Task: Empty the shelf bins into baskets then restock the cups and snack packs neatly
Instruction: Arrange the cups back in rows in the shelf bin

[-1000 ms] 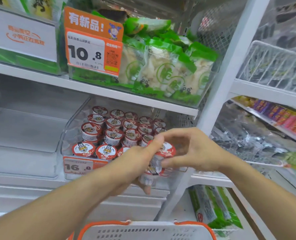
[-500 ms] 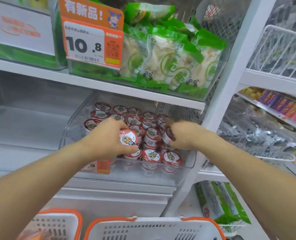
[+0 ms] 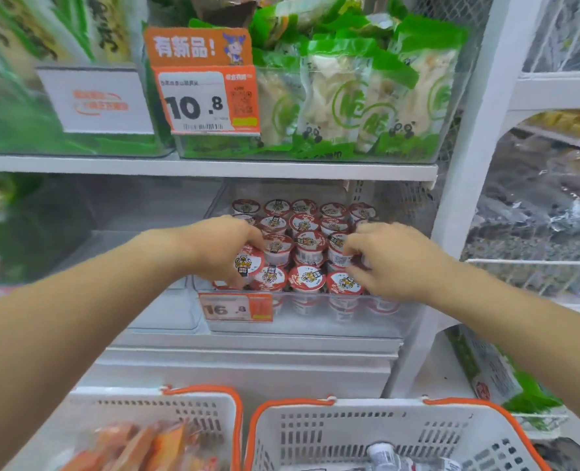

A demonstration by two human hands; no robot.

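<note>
- My left hand [image 3: 225, 248] grips a small tilted white cup with a red-rimmed tiger-print foil lid [image 3: 248, 263], fingers curled round its side at the front-left corner of the clear plastic shelf bin [image 3: 315, 322].
- My right hand [image 3: 389, 261] has its fingers bent down onto the cups at the bin's front-right corner; I cannot tell whether they enclose one or merely touch the lids.
- The remaining red-lidded cups [image 3: 307, 246] stand upright in rows inside the bin, between my two hands and toward 12 o'clock of them.
- An orange price tag reading 16.8 [image 3: 236, 307] is fixed to the bin's front wall, at 6 o'clock of my left hand.
- On the shelf above, at 12 o'clock, green-and-clear snack packs [image 3: 346, 96] stand in a clear bin behind an orange 10.8 price sign [image 3: 207, 96].
- At 6 o'clock sit two white perforated baskets with orange rims: the left basket [image 3: 193, 416] holds orange packets [image 3: 139, 447], blurred; the right basket [image 3: 366, 433] holds white items I cannot identify.
</note>
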